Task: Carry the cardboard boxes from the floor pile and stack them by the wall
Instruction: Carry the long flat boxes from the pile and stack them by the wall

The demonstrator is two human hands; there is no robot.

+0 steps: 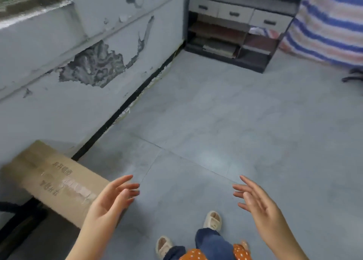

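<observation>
Both hands are held out in front of the body, palms turned toward each other with a wide gap of bare floor [225, 112] showing between them. The left hand [110, 202] reaches forward from the lower left, fingers straight and slightly spread, thumb uppermost; its grip is open and holds nothing. The right hand [259, 206] mirrors it from the lower right, fingers extended and fanned, grip likewise open and empty. Both forearms are bare and angle inward toward the middle of the view.

The cardboard box [53, 181] sits at the lower left, close against the peeling grey wall [59, 106], its long taped top face carrying printed characters. The left hand overlaps the box's near end in the view; whether the palm touches the cardboard cannot be told. The right hand is well apart from the box.

Below the hands, two pale slippers [213, 219] stand on the grey tiles, under blue trouser legs and an orange spotted hem. In the far corner stands a dark shelf unit [241, 28] with three light drawers, and beside it hangs a blue, white and pink striped sheet [330, 24].
</observation>
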